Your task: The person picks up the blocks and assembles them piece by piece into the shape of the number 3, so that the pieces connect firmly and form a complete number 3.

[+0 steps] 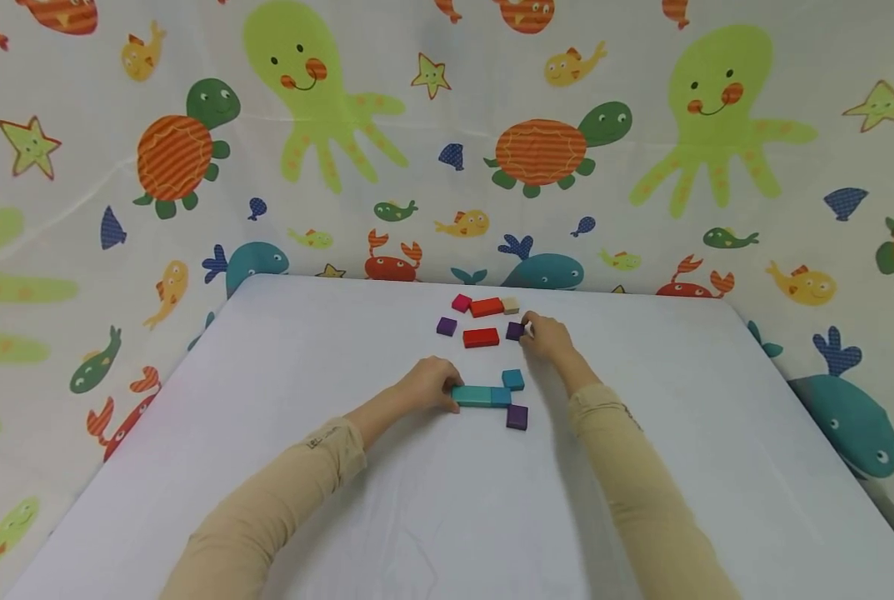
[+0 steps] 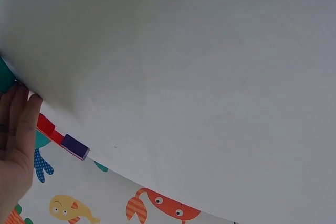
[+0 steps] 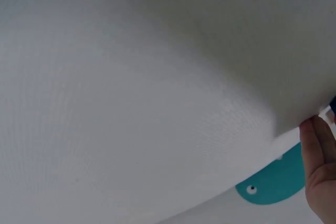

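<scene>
In the head view my left hand (image 1: pixel 433 383) holds the left end of a long teal block (image 1: pixel 472 397), with thumb and fingers on either side. A blue block (image 1: pixel 500 397) lies end to end with it on the right. Farther back, my right hand (image 1: pixel 547 336) pinches a small dark purple block (image 1: pixel 516 331) at its right side. Between the hands are another blue block (image 1: pixel 512 380) and, nearer me, a larger purple block (image 1: pixel 517 417). The left wrist view shows the fingertips at the teal block (image 2: pixel 6 77), which is mostly cut off.
Toward the back of the white table (image 1: pixel 304 333) lie a red block (image 1: pixel 481 337), a second red block (image 1: pixel 486 307), a pink block (image 1: pixel 461 303), a beige block (image 1: pixel 510 306) and a purple block (image 1: pixel 447 327). A sea-animal curtain (image 1: pixel 432 150) hangs behind.
</scene>
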Demonstrator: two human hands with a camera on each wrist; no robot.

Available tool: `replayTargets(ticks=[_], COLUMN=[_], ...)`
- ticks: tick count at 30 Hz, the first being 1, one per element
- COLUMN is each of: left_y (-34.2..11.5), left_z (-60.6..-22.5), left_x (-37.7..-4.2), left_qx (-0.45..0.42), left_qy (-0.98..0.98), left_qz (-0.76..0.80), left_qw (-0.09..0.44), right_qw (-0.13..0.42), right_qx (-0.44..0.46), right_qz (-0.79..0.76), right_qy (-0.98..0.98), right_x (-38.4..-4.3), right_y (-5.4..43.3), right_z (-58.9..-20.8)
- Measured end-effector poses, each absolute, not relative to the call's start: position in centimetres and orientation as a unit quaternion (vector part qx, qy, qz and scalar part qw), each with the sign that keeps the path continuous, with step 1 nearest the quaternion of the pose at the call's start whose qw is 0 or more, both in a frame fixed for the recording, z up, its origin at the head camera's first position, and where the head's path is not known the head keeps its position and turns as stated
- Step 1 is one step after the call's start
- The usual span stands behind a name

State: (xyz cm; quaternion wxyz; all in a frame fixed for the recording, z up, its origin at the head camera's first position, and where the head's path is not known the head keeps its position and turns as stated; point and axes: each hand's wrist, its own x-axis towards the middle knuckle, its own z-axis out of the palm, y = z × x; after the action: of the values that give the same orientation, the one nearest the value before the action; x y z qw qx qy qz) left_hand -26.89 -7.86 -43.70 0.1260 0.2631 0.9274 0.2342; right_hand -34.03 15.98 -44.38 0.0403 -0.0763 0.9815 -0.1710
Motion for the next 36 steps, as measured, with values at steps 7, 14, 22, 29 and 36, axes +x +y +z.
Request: replayTargets(ticks=[7, 14, 22, 29, 36], left_y=[-7.9, -8.0, -7.9, -7.7, -7.9], left_z=[-43.7, -43.8, -43.7, -44.1, -43.8], left_x=[-27.0, -27.0, -27.0, -27.1, -27.2], left_qx=[0.266, 0.262, 0.259, 0.269, 0.257], left_qy=[0.928, 0.929, 0.929, 0.927, 0.928], left_qz=[0.229, 0.228, 0.229, 0.228, 0.236], left_qw=[0.124, 0.124, 0.129, 0.131, 0.132], right_qw=[0.052, 0.053, 0.085, 0.101, 0.062], right_qx=[-0.067, -0.062, -0.052, -0.056, -0.078], right_qz=[-0.189, -0.198, -0.241, -0.261, -0.284], right_qy=[0.978, 0.977, 0.965, 0.958, 0.954], right_x=[-33.9, -33.6, -33.8, -33.3, -32.4], right_y=[15.9, 15.8, 16.4, 16.7, 16.7], right_z=[-44.2, -44.1, -44.3, -43.9, -43.0])
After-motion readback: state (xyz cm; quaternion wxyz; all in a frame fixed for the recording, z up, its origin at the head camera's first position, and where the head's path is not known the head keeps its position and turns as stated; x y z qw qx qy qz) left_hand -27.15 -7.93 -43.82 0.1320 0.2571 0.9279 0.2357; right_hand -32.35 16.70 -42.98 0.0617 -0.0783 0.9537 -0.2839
